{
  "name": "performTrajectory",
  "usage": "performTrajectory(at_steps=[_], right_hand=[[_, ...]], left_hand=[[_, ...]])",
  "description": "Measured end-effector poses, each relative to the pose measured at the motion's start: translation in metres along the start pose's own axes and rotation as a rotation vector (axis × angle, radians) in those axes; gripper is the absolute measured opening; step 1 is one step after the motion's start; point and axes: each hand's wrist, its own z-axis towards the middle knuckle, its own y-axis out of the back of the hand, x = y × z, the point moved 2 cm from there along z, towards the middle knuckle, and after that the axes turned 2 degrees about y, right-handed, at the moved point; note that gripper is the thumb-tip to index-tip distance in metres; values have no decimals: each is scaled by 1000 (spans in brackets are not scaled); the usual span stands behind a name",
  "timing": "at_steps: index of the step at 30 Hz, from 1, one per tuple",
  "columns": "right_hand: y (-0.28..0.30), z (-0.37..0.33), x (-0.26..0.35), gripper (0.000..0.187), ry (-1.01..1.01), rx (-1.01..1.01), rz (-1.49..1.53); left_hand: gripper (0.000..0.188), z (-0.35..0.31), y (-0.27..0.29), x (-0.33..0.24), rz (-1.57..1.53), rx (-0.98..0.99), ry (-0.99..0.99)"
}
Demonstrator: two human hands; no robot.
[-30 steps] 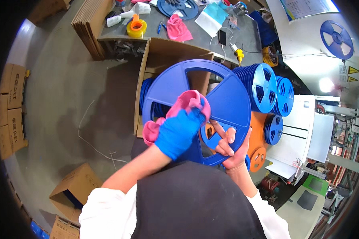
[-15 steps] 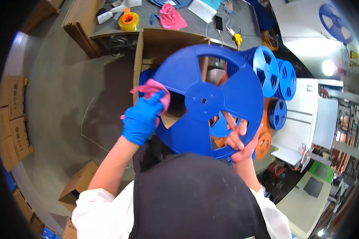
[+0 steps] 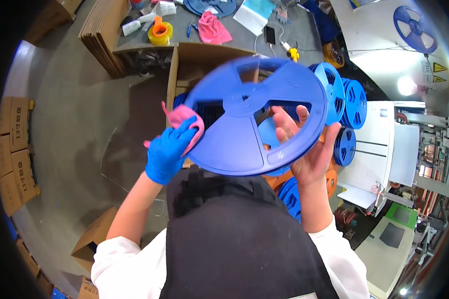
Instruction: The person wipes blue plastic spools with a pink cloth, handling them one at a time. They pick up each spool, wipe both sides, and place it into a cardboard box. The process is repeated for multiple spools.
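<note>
A large blue plastic reel (image 3: 229, 144) with wedge-shaped windows is held up in front of me, tilted and slightly blurred. My left hand (image 3: 165, 155), in a blue glove, is closed on a pink cloth (image 3: 178, 115) at the reel's left rim. The bare right hand (image 3: 312, 162) supports the opposite rim. Its fingers pass up through a window, loosely spread, while the thumb lies outside the rim. Under the reel, an open cardboard box (image 3: 172, 82) with blue reels inside is partly hidden.
Beyond the box, a grey table (image 3: 244, 37) bears a tape dispenser (image 3: 159, 34), another pink cloth (image 3: 213, 30) and a phone (image 3: 270, 35). Stacked blue reels (image 3: 355, 103) stand at the right, near a white machine (image 3: 379, 139). Cardboard boxes (image 3: 21, 169) line the far left.
The reel has turned and tilted, its near edge moving away from my body. The right hand's fingers have spread wider. My left hand and the cloth have shifted slightly left and down.
</note>
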Motion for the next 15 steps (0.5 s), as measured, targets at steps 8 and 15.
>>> performTrajectory(at_steps=[8,15], right_hand=[[65,-18,65,44,602,-415,-1027],[74,-24,34,53,395,-498,-876]], left_hand=[[27,-41,-16,-12,-1857,198,1117],[30,-43,-31,-20,-2322,362,926]])
